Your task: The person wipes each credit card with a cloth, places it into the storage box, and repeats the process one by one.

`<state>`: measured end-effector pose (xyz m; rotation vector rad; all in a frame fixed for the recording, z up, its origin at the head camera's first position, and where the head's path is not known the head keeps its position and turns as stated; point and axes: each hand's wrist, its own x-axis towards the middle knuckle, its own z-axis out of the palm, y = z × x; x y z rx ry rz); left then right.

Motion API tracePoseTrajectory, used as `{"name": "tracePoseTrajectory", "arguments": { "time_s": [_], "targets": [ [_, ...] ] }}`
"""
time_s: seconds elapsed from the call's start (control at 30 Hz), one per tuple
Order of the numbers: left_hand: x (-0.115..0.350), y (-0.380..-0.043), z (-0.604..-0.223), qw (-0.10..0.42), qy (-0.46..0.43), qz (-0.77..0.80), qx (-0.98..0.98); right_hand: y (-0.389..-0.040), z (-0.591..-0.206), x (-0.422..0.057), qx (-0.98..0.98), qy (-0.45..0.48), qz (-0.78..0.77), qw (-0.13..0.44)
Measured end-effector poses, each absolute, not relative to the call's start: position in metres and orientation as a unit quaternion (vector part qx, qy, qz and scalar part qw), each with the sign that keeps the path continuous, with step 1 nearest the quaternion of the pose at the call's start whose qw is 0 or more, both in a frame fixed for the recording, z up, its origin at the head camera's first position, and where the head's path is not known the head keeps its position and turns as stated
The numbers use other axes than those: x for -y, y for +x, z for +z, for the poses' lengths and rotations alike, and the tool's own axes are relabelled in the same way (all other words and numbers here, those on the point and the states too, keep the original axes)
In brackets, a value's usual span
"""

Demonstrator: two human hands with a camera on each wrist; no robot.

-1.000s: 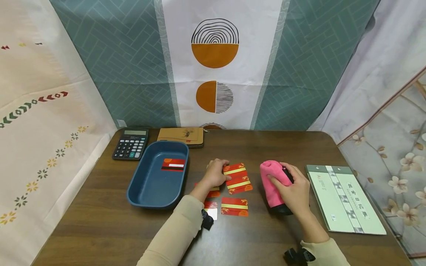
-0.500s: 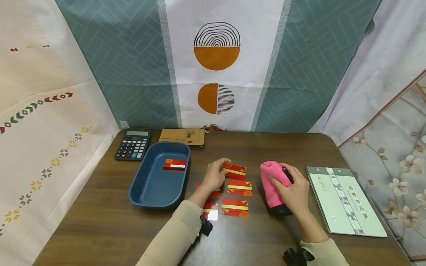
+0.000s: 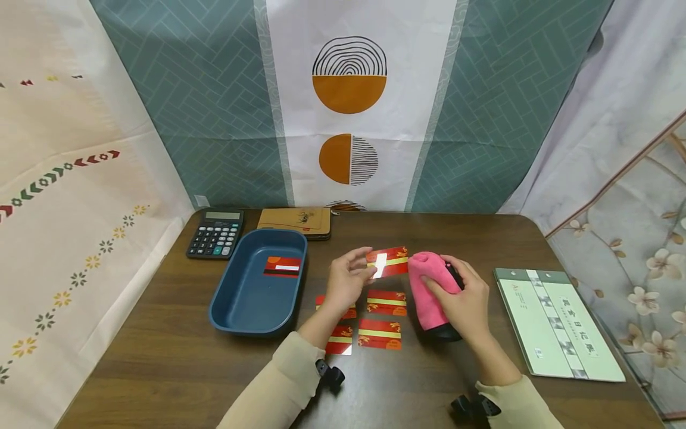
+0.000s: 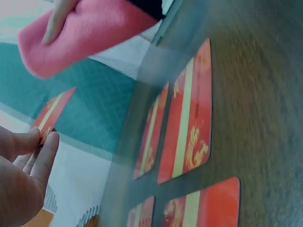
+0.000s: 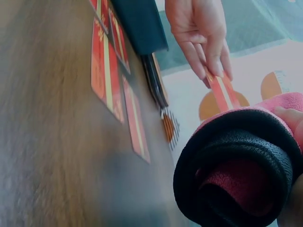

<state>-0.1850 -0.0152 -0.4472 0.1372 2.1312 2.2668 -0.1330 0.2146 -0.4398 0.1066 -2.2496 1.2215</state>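
My left hand (image 3: 344,285) pinches a red card with a yellow stripe (image 3: 395,261) by its left end, between thumb and fingers, raised off the table. Close to the card's right end is a rolled pink cloth with black edging (image 3: 429,289), which my right hand (image 3: 465,301) grips from the right side. Its spiral black end (image 5: 236,146) faces the right wrist view. Several similar red cards lie flat below: one card (image 3: 387,302), another in front of it (image 3: 379,335), and two more partly hidden by my left forearm.
A blue tray (image 3: 214,316) left of the cards holds one red card (image 3: 282,267). Behind it are a calculator (image 3: 216,233) and a tan notebook (image 3: 295,220). A pale green account book (image 3: 557,325) lies at the right of the wooden table (image 3: 161,369).
My left hand has lifted the back red card off the table and brought it toward the pink cloth. My right hand has shifted slightly left with the cloth.
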Motion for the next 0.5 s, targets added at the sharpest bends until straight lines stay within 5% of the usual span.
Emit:
{"name": "tracePoseTrajectory", "arguments": {
  "time_s": [0.5],
  "targets": [
    [0.012,-0.162,-0.437,0.014,0.118,0.698,-0.706,-0.136,-0.439,-0.192,0.83,0.071,0.442,0.333]
  ]
}}
